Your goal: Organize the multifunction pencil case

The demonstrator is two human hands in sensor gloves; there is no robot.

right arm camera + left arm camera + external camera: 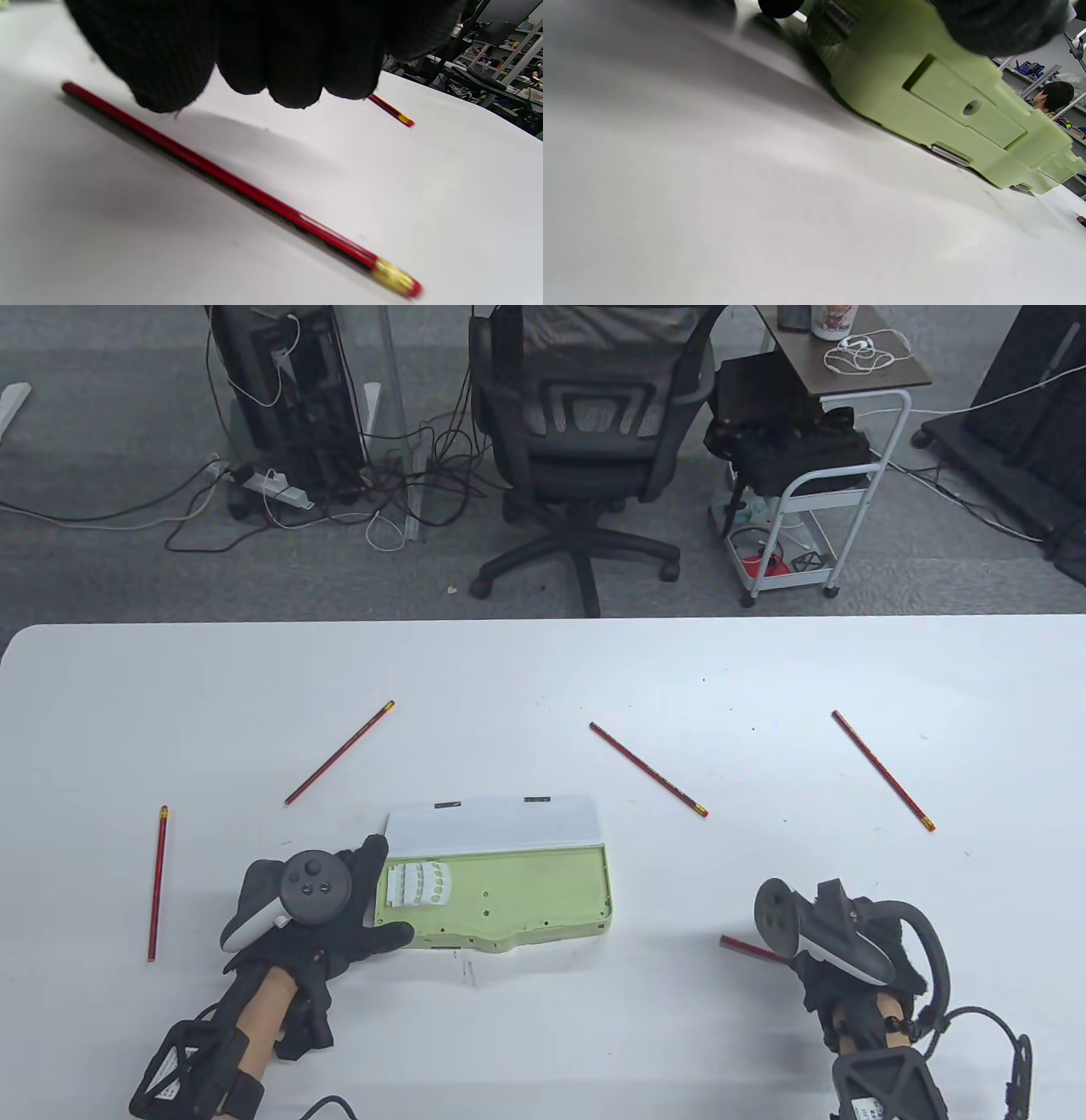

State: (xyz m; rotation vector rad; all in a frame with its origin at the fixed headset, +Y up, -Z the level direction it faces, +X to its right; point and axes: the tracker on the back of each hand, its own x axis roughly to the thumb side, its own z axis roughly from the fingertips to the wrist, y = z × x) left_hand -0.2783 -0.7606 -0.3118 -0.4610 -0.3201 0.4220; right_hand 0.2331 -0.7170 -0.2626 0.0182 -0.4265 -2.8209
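Note:
The green pencil case (526, 891) lies open near the table's front, its white lid (492, 824) folded back and white holder clips (420, 884) at its left end. My left hand (386, 892) holds that left end, thumb on the front edge and fingers on the far side; the left wrist view shows the case's front wall (946, 93) under a fingertip (1001, 25). My right hand (810, 937) hovers over a red pencil (751, 950) on the table. The loosely curled fingertips (292, 63) hang just above this pencil (237, 186) without touching it.
More red pencils lie around: far left (157, 884), left of centre (339, 752), centre (649, 769) and right (882, 770), the last seen again as a pencil end (392, 111). An office chair (585, 432) and a white cart (814, 492) stand beyond the table's far edge.

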